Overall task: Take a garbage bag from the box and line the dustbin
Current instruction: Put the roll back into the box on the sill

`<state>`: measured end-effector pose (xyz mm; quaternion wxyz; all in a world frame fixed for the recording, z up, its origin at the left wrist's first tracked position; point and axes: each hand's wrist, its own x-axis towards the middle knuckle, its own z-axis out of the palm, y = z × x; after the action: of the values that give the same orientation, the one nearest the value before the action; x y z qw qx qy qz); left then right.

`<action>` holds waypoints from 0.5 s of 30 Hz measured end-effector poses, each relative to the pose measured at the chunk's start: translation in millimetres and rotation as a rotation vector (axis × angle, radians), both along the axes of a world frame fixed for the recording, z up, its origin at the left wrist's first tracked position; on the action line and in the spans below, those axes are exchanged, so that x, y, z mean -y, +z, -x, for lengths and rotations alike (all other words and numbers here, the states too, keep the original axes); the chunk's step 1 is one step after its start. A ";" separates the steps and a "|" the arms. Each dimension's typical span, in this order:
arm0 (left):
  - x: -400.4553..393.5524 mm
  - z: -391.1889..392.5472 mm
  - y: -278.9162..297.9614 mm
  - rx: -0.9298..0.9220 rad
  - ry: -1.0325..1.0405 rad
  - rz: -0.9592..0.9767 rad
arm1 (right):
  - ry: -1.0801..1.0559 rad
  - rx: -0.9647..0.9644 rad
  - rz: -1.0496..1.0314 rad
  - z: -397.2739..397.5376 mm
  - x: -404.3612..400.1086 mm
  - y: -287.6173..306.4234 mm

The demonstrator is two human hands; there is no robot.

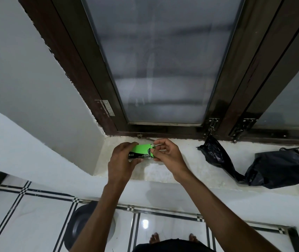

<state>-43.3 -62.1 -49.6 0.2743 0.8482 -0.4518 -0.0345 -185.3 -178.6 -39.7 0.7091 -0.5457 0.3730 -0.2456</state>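
A small green and black box point(141, 150) marked "BAGS" is held above the pale stone window sill point(163, 171). My left hand point(122, 161) grips its left end. My right hand point(167, 154) pinches at the box's right end, where a flap stands open. On the floor below, left of my left forearm, stands a dark round dustbin point(80, 224), partly hidden by the arm. Whether a bag is coming out of the box I cannot tell.
Two crumpled black plastic bags point(216, 153) point(279, 168) lie on the sill to the right. A brown-framed window with frosted glass point(163, 70) rises behind the sill. White floor tiles with black lines point(36, 215) lie below, my bare feet near the bottom edge.
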 end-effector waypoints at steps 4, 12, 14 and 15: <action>1.2 0.8 0.3 0.018 -0.010 -0.012 | -0.042 0.036 -0.147 -1.5 -2.0 -0.6; 0.0 2.5 0.1 0.037 0.016 -0.034 | -0.046 -0.005 -0.128 -8.2 -6.1 -2.1; 0.0 1.9 1.2 0.066 0.030 -0.046 | -0.054 -0.025 -0.137 -9.6 -6.5 1.5; 0.0 1.0 1.5 0.082 0.034 -0.056 | -0.050 -0.037 -0.152 -9.7 -6.8 3.6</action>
<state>-44.4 -62.1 -48.1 0.2323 0.8637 -0.4472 -0.0079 -175.6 -171.9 -36.1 0.7350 -0.4853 0.4172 -0.2241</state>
